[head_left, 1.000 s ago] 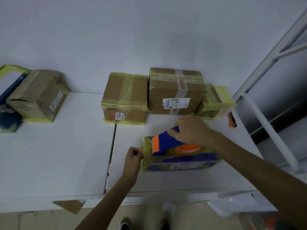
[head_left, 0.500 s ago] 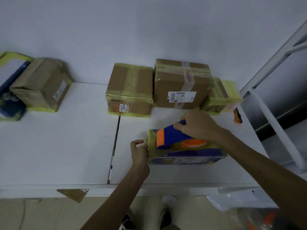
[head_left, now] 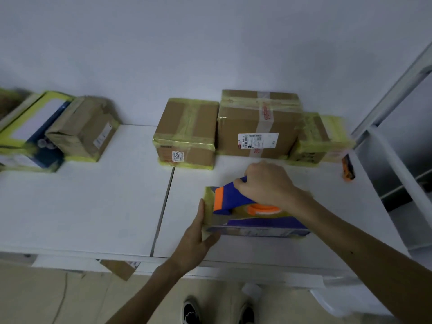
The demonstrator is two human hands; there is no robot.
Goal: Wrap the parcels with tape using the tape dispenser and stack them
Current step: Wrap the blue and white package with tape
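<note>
A flat purple parcel [head_left: 261, 228] banded with yellow tape lies on the white table [head_left: 93, 202] near its front edge. On top of it sits a blue and orange tape dispenser [head_left: 230, 199], which my right hand [head_left: 264, 185] grips by the handle. My left hand [head_left: 196, 239] presses flat against the parcel's left end, fingers straight, thumb under the front corner. Three taped cardboard parcels stand in a row at the back: a brown one [head_left: 187, 134], a taller one with a white label [head_left: 257, 125], and a small yellow-wrapped one [head_left: 320, 139].
Further left lie a tilted brown parcel [head_left: 81, 129] and a blue and white box with yellow tape [head_left: 28, 132]. An orange and black cutter [head_left: 348, 169] lies at the right by a white metal rack [head_left: 397, 146]. My shoes show below the table edge.
My left hand has changed from a curled pinch at the parcel's left end to a flat, straight-fingered press along it. The dispenser has stayed on the parcel top.
</note>
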